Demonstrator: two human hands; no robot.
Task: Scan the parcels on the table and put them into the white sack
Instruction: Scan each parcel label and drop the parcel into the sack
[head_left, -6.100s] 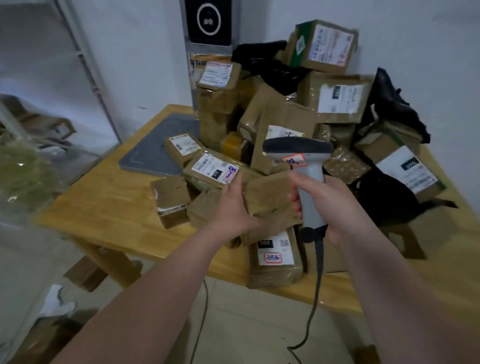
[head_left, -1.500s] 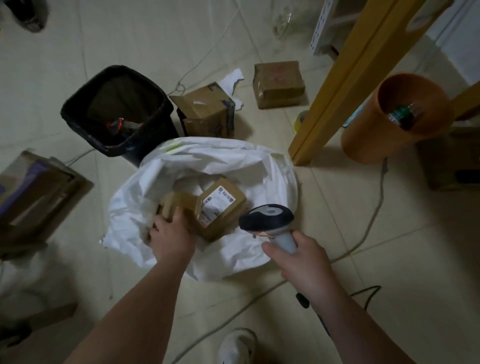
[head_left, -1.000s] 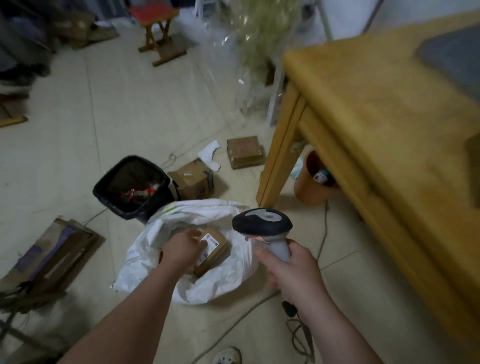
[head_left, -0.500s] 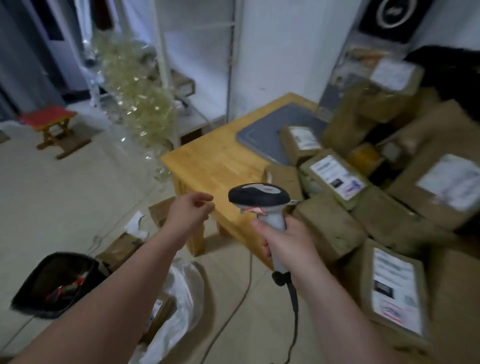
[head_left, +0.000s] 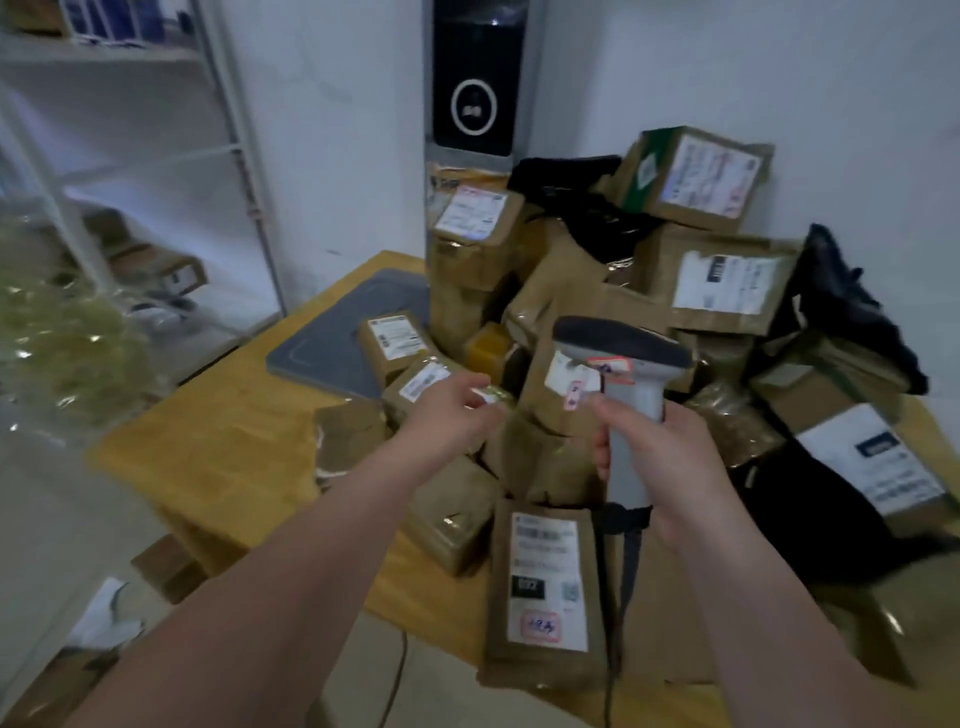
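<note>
Left fingers (head_left: 475, 399) loosely curled over labelled parcel (head_left: 420, 383) | right fingers (head_left: 601, 447) grip scanner (head_left: 621, 349) | flat parcel (head_left: 543, 587) overhangs table (head_left: 223, 441) edge

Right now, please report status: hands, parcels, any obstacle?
Left hand open above labelled parcel, not gripping. Right hand holds scanner. Parcel pile crowds table; sack out of view.

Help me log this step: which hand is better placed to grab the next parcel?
Left. The left hand holds nothing and hovers over a labelled parcel at the pile's edge; the right hand grips the scanner.
</note>
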